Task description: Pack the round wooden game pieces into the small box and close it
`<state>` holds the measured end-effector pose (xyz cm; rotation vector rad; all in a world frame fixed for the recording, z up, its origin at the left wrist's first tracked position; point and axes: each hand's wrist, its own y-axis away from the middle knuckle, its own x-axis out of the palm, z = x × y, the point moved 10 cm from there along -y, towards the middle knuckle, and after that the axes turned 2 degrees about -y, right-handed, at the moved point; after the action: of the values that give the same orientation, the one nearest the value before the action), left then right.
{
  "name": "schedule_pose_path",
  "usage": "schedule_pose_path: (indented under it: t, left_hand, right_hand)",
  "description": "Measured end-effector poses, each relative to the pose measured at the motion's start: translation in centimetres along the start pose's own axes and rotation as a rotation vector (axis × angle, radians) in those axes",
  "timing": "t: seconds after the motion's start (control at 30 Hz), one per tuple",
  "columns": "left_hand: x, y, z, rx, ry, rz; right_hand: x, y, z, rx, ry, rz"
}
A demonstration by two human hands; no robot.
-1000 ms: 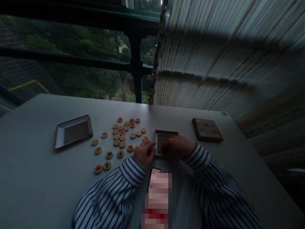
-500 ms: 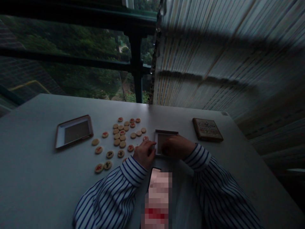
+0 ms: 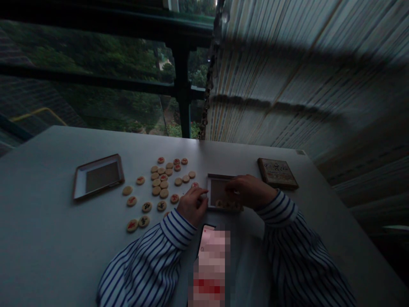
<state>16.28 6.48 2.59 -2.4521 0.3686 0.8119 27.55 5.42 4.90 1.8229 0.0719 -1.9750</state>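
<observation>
My left hand (image 3: 192,205) is beside the left wall of a shallow box (image 3: 217,187), fingers bent, thumb and forefinger apart, fingertips at or against that wall. My right hand (image 3: 251,191) hangs over the box's right side with its fingers curled together and pointing down. Whatever is between those fingertips is too dark to make out. A row of round Chinese chess pieces (image 3: 220,204) lies inside along the near wall, partly shadowed by my right hand. Left of the box, several loose Chinese chess pieces (image 3: 163,184) are spread out, some showing red or black characters, others blank.
An upturned box tray (image 3: 120,168) lies at the table's left. On the right is a flat patterned box (image 3: 278,172). A phone (image 3: 209,256) with a blurred screen rests between my forearms. The white table (image 3: 64,238) ends at a window and a striped curtain (image 3: 271,76).
My right hand has shifted right and slightly up within the box, uncovering the pieces along its near wall. My left hand has stayed almost where it was.
</observation>
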Motion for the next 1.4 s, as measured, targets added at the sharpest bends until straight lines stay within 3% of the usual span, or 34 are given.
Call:
schedule_pose_path:
  t: [0.3, 0.5, 0.77, 0.93, 1.17, 1.4]
  left_hand:
    - [-0.8, 0.0, -0.2, -0.009, 0.028, -0.057]
    - [-2.0, -0.1, -0.7, 0.001, 0.055, -0.126]
    - [-2.9, -0.1, -1.5, 0.007, 0.1, -0.163]
    - [-4.2, -0.3, -1.4, -0.029, 0.138, -0.201]
    - [-8.5, -1.2, -0.2, -0.118, 0.196, -0.233]
    - [-14.1, -2.0, 3.3, -0.135, 0.055, -0.309]
  right_hand:
    - [-1.0, 0.4, -0.6, 0.025, -0.003, -0.084]
    - [-3.2, 0.7, -0.3, 0.036, -0.031, -0.258]
    - [-4.2, 0.7, 0.2, 0.035, -0.014, -0.349]
    - [-5.5, 1.2, 0.8, 0.041, 0.008, -0.473]
    - [-7.0, 2.3, 1.6, 0.032, -0.012, -0.625]
    - [-6.5, 1.7, 3.0, 0.013, -0.016, -0.613]
